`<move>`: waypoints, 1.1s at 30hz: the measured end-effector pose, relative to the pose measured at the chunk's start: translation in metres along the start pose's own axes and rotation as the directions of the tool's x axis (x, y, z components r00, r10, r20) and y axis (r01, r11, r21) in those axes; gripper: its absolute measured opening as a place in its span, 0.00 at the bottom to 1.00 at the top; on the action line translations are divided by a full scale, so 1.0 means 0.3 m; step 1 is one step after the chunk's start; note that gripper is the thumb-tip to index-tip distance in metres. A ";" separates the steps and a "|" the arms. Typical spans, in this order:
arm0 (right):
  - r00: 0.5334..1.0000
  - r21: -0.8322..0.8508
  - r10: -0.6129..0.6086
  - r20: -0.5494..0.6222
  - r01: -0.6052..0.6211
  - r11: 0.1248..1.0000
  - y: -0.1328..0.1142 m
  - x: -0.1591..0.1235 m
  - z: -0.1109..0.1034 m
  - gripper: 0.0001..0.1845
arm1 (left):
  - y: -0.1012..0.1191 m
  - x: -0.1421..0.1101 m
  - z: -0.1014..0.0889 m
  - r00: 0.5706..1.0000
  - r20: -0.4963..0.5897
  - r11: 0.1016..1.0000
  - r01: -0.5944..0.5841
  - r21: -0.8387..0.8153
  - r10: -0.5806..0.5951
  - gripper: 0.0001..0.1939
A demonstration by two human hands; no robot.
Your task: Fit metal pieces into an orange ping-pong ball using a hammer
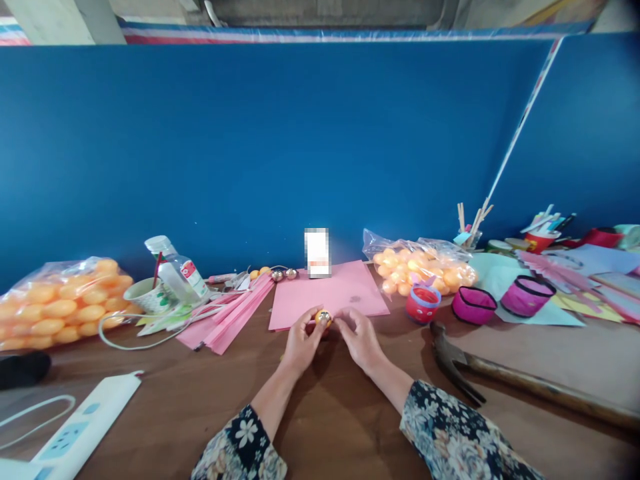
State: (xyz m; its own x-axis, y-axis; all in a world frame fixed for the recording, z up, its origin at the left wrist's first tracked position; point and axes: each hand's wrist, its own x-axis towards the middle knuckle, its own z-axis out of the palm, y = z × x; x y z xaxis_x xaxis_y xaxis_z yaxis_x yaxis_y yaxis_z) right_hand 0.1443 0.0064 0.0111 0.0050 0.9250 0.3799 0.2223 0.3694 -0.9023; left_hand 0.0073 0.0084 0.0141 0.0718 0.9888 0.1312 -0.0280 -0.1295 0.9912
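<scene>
My left hand (301, 341) pinches a small orange ball with a shiny metal piece on it (323, 317), just above the near edge of a pink paper sheet (327, 293). Right beside it, my right hand (359, 337) has its fingers curled toward the ball; whether they hold anything is too small to make out. Both hands rest over the brown table (320, 400).
Bags of orange balls lie at the left (57, 303) and behind right (425, 263). A hammer (480, 377) lies to the right. Pink paper strips (230, 313), a plastic bottle (177, 270), a cup (147, 295), a red pot (423, 303), magenta bowls (474, 305) and a power strip (83, 430) surround the hands.
</scene>
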 end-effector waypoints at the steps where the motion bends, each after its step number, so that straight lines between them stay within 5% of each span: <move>1: 1.000 0.004 0.000 -0.001 0.000 1.000 0.001 0.000 0.000 0.07 | -0.001 -0.001 0.001 1.000 -0.002 1.000 0.003 -0.016 -0.003 0.23; 33: 0.999 0.066 0.046 0.013 -0.047 0.997 -0.015 0.004 -0.002 0.05 | -0.009 0.007 -0.004 0.998 -0.003 0.995 -0.065 0.076 0.065 0.25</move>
State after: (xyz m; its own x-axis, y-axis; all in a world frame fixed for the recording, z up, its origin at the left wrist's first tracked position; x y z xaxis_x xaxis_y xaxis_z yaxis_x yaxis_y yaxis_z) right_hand 0.1439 0.0059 0.0158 0.0027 0.9421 0.3353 0.1574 0.3307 -0.9305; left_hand 0.0064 0.0110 0.0117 0.0670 0.9785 0.1952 0.0433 -0.1983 0.9792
